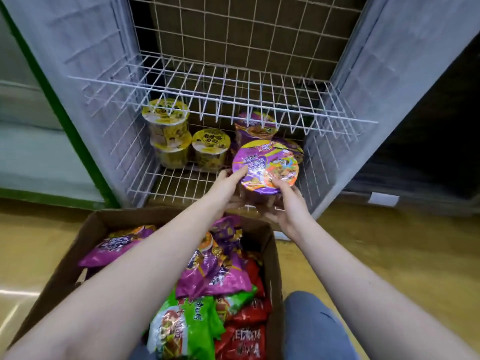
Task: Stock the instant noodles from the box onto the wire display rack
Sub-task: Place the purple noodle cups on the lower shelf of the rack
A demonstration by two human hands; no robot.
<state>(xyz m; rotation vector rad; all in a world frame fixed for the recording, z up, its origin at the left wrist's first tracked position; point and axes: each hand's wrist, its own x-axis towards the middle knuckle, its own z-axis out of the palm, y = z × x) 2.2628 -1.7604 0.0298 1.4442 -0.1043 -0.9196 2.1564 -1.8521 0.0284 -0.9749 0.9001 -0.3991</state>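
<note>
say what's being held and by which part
A purple noodle bowl: left hand at its left rim, right hand at its near rim.

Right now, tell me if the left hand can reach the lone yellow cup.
Probably not yet: the left hand grips the purple bowl with the right hand, though nothing blocks the lone yellow cup.

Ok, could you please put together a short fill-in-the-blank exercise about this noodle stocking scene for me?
1. The left hand and the right hand together hold a noodle bowl with a ____ lid.
2. The yellow cups stand on the ____ shelf of the wire rack.
3. The packets in the cardboard box are purple, green and ____.
Missing words: purple; lower; red.
</note>
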